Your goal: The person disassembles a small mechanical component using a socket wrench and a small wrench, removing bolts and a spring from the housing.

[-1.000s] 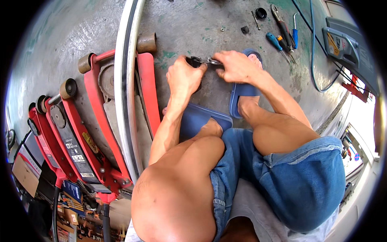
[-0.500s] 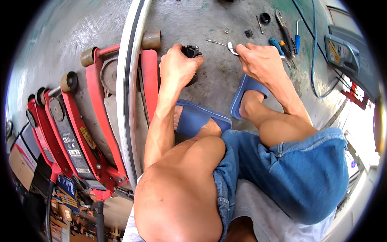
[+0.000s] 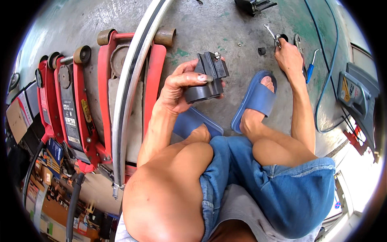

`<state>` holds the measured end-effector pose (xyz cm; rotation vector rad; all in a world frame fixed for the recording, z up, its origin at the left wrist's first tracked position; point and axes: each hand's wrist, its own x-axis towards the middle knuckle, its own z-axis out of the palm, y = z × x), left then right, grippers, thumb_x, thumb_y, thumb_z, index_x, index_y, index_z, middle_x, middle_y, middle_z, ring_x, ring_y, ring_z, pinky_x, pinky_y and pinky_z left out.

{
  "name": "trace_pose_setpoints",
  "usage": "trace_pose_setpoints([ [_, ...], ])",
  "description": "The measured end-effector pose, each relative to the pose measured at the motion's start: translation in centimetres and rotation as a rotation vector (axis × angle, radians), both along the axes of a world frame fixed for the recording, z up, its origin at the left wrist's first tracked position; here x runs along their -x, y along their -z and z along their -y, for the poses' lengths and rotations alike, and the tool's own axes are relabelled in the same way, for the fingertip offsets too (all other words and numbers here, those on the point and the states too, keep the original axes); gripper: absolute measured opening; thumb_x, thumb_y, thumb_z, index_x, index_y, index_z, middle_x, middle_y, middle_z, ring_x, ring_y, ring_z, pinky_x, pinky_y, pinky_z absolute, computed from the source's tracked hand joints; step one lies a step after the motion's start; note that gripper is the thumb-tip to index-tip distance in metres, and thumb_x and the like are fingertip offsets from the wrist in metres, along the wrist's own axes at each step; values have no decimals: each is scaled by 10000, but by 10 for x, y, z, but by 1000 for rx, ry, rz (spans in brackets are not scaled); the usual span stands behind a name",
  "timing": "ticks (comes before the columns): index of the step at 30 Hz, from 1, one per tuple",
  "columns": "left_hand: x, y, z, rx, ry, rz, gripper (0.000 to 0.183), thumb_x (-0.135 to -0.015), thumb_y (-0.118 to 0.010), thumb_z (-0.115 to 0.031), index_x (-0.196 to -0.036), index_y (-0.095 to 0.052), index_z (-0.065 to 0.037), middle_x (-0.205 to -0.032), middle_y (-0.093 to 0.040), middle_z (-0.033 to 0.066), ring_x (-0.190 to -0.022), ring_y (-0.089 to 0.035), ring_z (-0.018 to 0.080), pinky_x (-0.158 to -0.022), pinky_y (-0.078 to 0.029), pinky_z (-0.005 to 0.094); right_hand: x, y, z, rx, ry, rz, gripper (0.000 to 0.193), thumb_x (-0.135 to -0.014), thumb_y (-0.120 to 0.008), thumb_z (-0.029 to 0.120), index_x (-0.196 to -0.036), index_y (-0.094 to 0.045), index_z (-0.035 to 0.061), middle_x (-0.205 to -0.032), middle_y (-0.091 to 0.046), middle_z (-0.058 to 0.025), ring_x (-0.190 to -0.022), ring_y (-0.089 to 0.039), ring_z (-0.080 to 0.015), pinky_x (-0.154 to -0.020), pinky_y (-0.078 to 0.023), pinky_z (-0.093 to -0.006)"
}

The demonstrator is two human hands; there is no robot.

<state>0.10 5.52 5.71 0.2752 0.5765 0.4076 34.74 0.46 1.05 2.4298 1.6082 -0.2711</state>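
Note:
My left hand is closed around a black clamp-like bracket, raised above the floor in front of my left foot. The bracket has a curved lower band, ridged upper blocks and a small silver bolt on top. My right hand reaches down to the floor farther right, its fingers bent around a silver wrench whose jaw end points away from me. Its fingertips are partly hidden. Right by them lies a round black cap. Pliers and a blue-handled hook tool lie beside that hand.
Red floor jacks line the left side, with a long silver-and-black strip standing before one. A black part lies at the far edge. A small black piece, a blue hose and a grey jug are to the right.
My left hand has lifted the bracket nearer to me and turned it, showing its band and bolt. My right hand has moved right with the wrench, away from the bracket, to the tools.

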Motion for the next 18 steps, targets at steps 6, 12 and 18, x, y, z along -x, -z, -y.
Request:
trace_pose_setpoints([
  [6, -25, -12, 10, 167, -45, 126, 960, -688, -702, -286, -1468, -366, 161, -1059, -651, 278, -925, -702, 356, -796, -604, 541, -19, 23, 6, -74, 58, -81, 265, -937, -564, 188, -1138, -655, 43, -1000, -713, -255, -947, -696, -452, -832, -543, -559],
  [12, -39, -4, 4, -26, 34, 96, 1065, -591, -733, -239, -1488, -323, 161, -1062, -656, 288, -953, -702, 359, -858, -584, 480, -26, 42, 8, -164, 57, -88, 271, -933, -590, 179, -1160, -654, 46, -1042, -705, -235, -950, -689, -453, -829, -550, -545],
  [18, -50, -4, -1, -27, 40, 81, 1093, -550, -738, -235, -1482, -333, 166, -1040, -662, 289, -945, -699, 356, -878, -577, 459, -17, 45, 6, -172, 54, -85, 258, -924, -602, 181, -1138, -651, 46, -1023, -705, -226, -939, -690, -455, -815, -554, -547],
])
